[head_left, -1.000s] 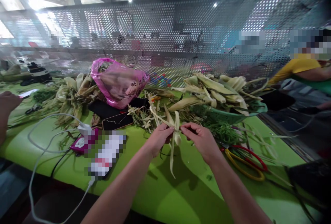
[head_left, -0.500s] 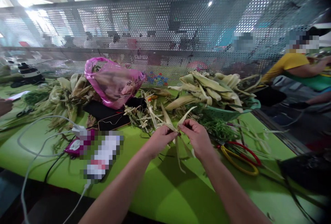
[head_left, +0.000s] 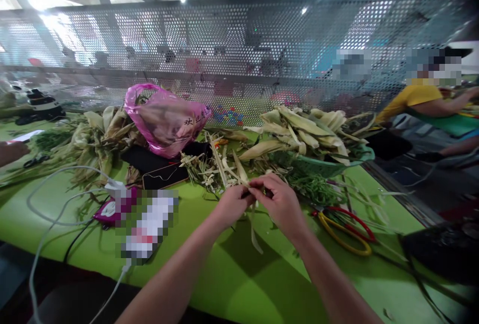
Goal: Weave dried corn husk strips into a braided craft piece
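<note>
My left hand (head_left: 232, 205) and my right hand (head_left: 276, 203) meet above the green table, fingertips pinched together on pale strips of corn husk (head_left: 255, 236). One strip hangs down below the fingers; the part between the fingertips is mostly hidden. Just beyond the hands lies a heap of thin husk scraps (head_left: 204, 169). A teal basket (head_left: 337, 166) heaped with dried corn husks (head_left: 305, 127) stands behind my right hand. Scissors with red and yellow handles (head_left: 346, 234) lie to the right of it.
A pink plastic bag (head_left: 166, 119) sits behind a dark phone (head_left: 164, 176). At left are a purple power strip (head_left: 116, 206), white cables, a blurred-out phone (head_left: 151, 224) and more husks (head_left: 107, 134). A perforated metal screen (head_left: 232, 39) borders the table. A person in yellow (head_left: 419, 102) is at right.
My right hand has moved in toward the left, so the fingertips of both hands now touch. The husk strip that stuck up between them no longer shows; the hanging strip shifted slightly.
</note>
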Available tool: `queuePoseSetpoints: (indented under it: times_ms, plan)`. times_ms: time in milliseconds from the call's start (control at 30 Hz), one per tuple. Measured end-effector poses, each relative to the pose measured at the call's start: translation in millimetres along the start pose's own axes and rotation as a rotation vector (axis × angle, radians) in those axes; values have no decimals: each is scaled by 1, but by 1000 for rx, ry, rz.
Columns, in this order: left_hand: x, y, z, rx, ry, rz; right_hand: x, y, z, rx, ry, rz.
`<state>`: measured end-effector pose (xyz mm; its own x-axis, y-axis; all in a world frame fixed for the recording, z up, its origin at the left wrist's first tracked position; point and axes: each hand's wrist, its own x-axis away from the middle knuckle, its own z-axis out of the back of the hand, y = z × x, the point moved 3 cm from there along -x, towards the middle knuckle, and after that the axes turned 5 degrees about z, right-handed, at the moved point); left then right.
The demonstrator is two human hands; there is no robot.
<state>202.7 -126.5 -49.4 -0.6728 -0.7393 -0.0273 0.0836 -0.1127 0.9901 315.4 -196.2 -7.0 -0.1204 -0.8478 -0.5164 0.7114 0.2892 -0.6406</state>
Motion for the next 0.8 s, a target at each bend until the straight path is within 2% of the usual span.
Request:
queuePoseSetpoints:
  times_ms: [133, 233, 367, 467, 567, 633, 700, 800]
  plan:
    - [4, 5, -6, -25, -53, -22, 0, 1, 0, -46, 52, -5]
    - [8, 9, -11, 65, -110, 29, 0, 0, 0, -60, 68, -1]
    - [9, 8, -13, 154, -124, 106, 0, -3, -3, -58, 49, -14]
    - [7, 4, -9, 227, -91, 132, 0, -2, 2, -35, 113, -32]
    - [4, 0, -1, 316, 7, 187, -1, 1, 11, -51, 184, -84]
    - [4, 0, 3, 407, 51, 192, -1, 5, 12, -108, 131, -134]
    - [5, 1, 6, 506, 47, 173, -1, 8, 8, -164, 48, -180]
    - [6, 3, 7, 609, 46, 180, -1, 11, 3, -209, 1, -211]
